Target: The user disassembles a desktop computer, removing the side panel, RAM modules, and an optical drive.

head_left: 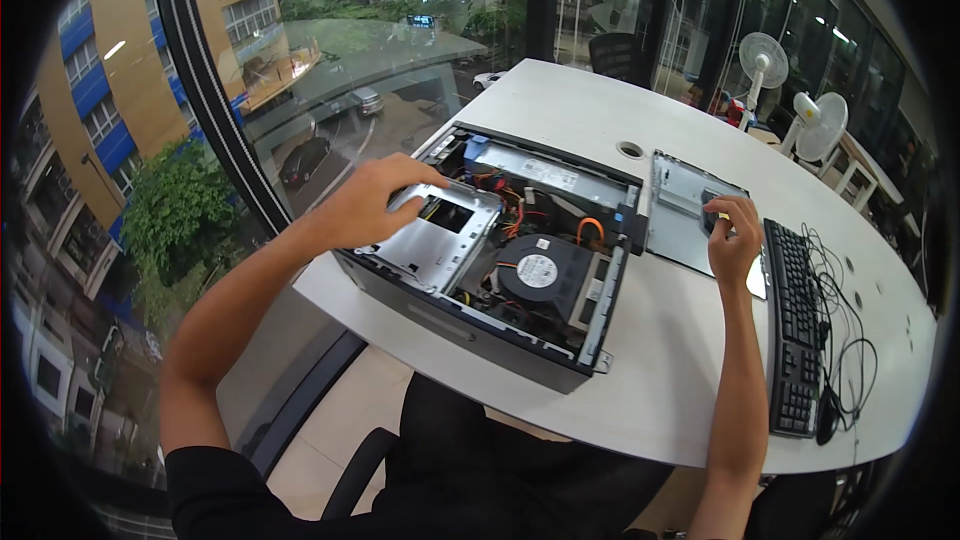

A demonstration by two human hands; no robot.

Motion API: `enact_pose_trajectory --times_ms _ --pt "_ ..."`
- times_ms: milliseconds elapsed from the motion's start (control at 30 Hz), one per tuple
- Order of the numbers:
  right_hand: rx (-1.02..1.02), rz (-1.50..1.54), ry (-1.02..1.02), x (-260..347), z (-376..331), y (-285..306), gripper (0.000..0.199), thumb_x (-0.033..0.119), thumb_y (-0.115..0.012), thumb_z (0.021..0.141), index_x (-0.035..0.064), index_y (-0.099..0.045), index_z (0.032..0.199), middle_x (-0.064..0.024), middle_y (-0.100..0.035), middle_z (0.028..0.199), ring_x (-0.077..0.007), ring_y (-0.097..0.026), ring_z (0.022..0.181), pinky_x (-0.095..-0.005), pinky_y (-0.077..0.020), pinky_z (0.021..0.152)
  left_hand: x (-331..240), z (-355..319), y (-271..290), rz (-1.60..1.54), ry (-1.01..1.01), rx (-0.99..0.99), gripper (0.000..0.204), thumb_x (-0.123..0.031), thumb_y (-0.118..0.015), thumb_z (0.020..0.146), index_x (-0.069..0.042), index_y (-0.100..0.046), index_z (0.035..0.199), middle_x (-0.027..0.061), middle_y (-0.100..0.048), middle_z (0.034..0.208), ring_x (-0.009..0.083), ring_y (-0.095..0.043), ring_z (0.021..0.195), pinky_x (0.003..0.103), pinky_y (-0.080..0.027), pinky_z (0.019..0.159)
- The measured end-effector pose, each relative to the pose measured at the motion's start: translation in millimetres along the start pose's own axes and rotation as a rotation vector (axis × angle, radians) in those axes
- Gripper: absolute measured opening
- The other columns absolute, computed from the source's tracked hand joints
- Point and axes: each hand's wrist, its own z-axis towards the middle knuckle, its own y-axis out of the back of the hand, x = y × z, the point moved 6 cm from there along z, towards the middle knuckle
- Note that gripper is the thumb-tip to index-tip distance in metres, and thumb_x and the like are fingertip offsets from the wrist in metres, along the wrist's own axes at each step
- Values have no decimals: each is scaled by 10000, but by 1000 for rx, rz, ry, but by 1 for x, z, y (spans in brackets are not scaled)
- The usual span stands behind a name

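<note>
An opened desktop computer case (465,340) lies flat on the white table in front of me. My left hand (365,202) is at the left of it, with thumb and fingers about the far left edge of the silver metal drive cage (425,252). Beside the cage is a black round cooling fan (540,268) with a pale label. Off to the right, my right hand (735,235) is closed above a detached metal cover panel (685,225). Its fingertips are at a small dark piece (711,208), mostly hidden by the fingers, whose kind I cannot make out.
Right of the cover panel lies a black keyboard (792,330) with a tangled black cable (860,340). The white table (570,105) has a round cable hole (630,150). White fans (763,65) stand beyond it. Tall windows run along the left.
</note>
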Motion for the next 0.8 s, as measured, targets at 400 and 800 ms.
enact_pose_trajectory --times_ms 400,800 --pt "852 635 195 229 37 -93 193 34 -631 840 26 -689 1024 -136 -664 940 -321 -637 950 -412 -509 872 12 -15 -35 -27 -82 286 376 -337 -584 973 -25 -638 1176 169 -655 1150 340 -595 1122 432 -443 990" --pt "994 423 395 272 13 -146 241 141 -567 945 48 -572 1167 -137 -577 1139 -301 -555 1079 -438 -412 928 10 -20 -18 -72 -73 15 258 -53 -560 893 -34 -629 1141 156 -672 1068 338 -610 1047 442 -449 934"
